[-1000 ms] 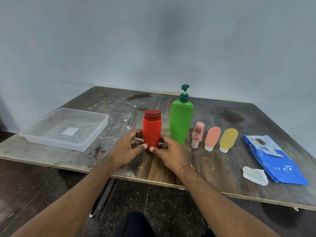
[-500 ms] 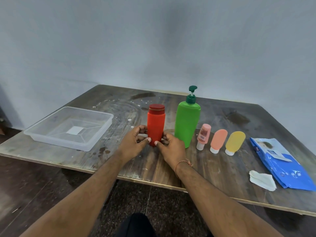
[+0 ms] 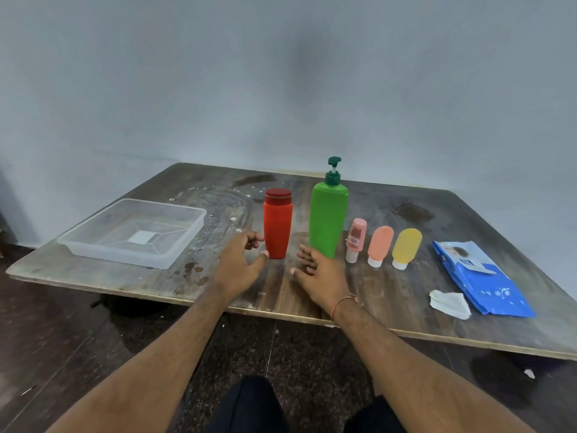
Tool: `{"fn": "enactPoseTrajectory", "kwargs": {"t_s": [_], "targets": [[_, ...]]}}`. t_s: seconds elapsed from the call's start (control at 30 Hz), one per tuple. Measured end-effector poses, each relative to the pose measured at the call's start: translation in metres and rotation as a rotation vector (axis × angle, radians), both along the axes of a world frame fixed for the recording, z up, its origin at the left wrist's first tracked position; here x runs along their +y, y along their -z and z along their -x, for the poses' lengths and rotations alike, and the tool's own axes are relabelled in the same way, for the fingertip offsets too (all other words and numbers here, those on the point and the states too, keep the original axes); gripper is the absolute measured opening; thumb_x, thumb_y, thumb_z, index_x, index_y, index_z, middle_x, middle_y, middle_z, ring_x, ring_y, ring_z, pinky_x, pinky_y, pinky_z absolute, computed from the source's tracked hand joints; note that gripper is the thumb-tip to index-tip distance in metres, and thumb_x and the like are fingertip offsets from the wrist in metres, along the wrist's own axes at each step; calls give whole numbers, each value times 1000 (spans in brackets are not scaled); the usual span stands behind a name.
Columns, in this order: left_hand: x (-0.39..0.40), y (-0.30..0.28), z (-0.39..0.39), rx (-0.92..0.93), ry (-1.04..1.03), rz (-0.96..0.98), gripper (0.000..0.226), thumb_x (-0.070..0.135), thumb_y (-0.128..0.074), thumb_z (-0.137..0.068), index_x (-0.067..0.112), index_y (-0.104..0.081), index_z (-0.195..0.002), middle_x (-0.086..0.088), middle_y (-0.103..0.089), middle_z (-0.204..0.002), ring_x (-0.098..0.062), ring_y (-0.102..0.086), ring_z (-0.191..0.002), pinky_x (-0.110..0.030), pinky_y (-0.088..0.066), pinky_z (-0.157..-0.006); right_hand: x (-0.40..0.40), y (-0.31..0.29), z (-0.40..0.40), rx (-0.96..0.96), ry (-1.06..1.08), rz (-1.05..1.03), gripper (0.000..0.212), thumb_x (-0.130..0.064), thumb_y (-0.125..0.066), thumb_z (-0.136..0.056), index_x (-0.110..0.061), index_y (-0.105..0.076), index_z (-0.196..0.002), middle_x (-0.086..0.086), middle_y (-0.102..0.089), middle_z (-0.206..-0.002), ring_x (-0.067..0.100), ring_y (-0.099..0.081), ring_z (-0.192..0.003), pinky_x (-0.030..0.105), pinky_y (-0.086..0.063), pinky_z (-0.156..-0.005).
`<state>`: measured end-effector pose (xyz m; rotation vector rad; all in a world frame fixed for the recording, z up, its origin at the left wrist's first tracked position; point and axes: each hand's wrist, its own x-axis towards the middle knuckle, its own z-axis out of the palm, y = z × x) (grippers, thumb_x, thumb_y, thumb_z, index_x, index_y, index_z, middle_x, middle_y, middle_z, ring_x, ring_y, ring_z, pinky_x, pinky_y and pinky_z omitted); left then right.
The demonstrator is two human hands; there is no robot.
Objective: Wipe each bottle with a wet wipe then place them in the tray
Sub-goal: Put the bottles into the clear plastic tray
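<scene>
Five bottles stand unwiped, red bottle (image 3: 278, 228) at the left hand's (image 3: 239, 264) two o'clock; both hands relaxed, empty; right hand (image 3: 318, 271) should first fetch the wipe (image 3: 449, 304) at four o'clock.

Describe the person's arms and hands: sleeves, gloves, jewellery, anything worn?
Both forearms are bare, with no sleeves in view and no gloves. The right hand has a thin orange-red thread or cord bracelet at the wrist. The left hand and its wrist carry nothing. No rings, watch or markings show on either hand's fingers.
</scene>
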<state>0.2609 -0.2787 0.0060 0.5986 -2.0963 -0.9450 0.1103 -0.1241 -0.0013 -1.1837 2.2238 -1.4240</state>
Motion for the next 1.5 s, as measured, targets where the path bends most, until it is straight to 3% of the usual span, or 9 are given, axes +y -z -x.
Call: {"fn": "enactPoseTrajectory", "kwargs": {"t_s": [0.17,0.4,0.5,0.57,0.67,0.83,1.2,1.33,1.5], "targets": [[32,1,2,-154,157,435,29,33,-67,-95,33,-59,-122,17,-56,-120,-8,-50,-116,-38,-45,-103,40,0,8,287,-7,-77,50,-24,-73,-100,-22,-61,-148,-4,-69,-142,8,-63,-129,34,-53,-113],[94,9,29,-424,202,574,56,47,-38,-107,31,-29,-159,9,-37,-158,-13,-28,-149,-49,-29,-120,91,-6,20,681,-194,-370,52,-44,-46,-106,-21,-53,-152,2,-58,-153,19,-51,-139,44,-40,-120],[102,16,37,-565,178,685,64,54,-21,-107,27,-22,-165,8,-23,-171,-16,-13,-159,-53,-20,-127,101,0,18,746,-166,-492,61,-50,-26,-111,-24,-33,-166,-2,-35,-172,16,-27,-160,54,-24,-130],[102,17,39,-651,202,673,69,56,-11,-106,24,-17,-167,8,-14,-175,-15,-1,-162,-51,-10,-130,107,3,14,748,-130,-575,66,-51,-16,-111,-22,-19,-170,-5,-18,-178,15,-11,-164,51,-12,-133],[101,16,41,-713,245,637,72,58,-4,-105,24,-10,-168,7,-9,-176,-12,2,-162,-48,-9,-132,112,2,6,768,-63,-615,74,-54,-6,-106,-20,-14,-171,-4,-8,-179,14,-4,-166,52,-11,-133],[113,13,33,-694,247,676,69,58,-8,-106,26,-15,-168,6,-8,-176,-15,-3,-163,-50,-14,-130,123,2,-2,821,-38,-648,71,-52,-12,-109,-19,-18,-171,-3,-10,-179,16,-3,-166,54,-16,-132],[95,5,51,-955,341,486,70,56,-19,-107,22,-16,-168,2,1,-177,-20,6,-163,-58,-11,-128,100,4,7,601,-66,-736,69,-47,-31,-109,-16,-21,-170,-1,-7,-180,20,-2,-166,60,-13,-131],[100,-16,50,-1072,441,361,73,57,-18,-106,21,-10,-168,2,9,-177,-22,11,-162,-63,-11,-127,105,-18,2,444,-72,-792,69,-46,-34,-109,-18,-20,-170,-3,-6,-180,18,1,-166,60,-17,-130],[107,-80,43,-1017,448,281,73,52,-30,-106,22,-8,-168,4,5,-177,-21,10,-162,-57,-11,-129,111,-84,-1,369,-34,-748,69,-43,-36,-108,-18,-21,-170,-3,-9,-180,18,-1,-166,56,-18,-131]]}}
